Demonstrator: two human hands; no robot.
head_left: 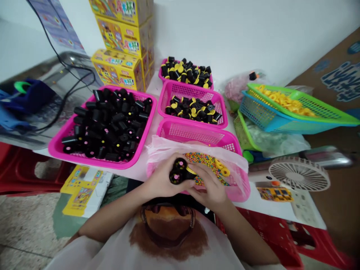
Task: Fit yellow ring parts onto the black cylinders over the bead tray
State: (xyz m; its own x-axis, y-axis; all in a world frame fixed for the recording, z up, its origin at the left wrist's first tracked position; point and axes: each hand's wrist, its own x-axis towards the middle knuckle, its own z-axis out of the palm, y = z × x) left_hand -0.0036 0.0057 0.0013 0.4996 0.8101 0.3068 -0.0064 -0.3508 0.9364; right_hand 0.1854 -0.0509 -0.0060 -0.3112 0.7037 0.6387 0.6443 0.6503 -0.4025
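Note:
My left hand [164, 177] is wrapped round two small black cups [176, 176], whose open ends face up and show pink centres. Beside them, my right hand [209, 184] pinches a black cup with a yellow cap [190, 173]. The fingers of both hands meet around these pieces. Just below is a pink basket [239, 191] lined with a clear plastic bag [160, 146]. In the bag lie many small coloured beads [204, 161] and a few yellow rings [225, 171].
A pink basket [53, 148] of black cups stands left. Behind are pink baskets [161, 101] of black-and-yellow pieces and stacked yellow boxes [118, 69]. To the right are a green basket [332, 108] with yellow parts and a small fan [299, 174]. A dark cable [66, 95] runs at the left.

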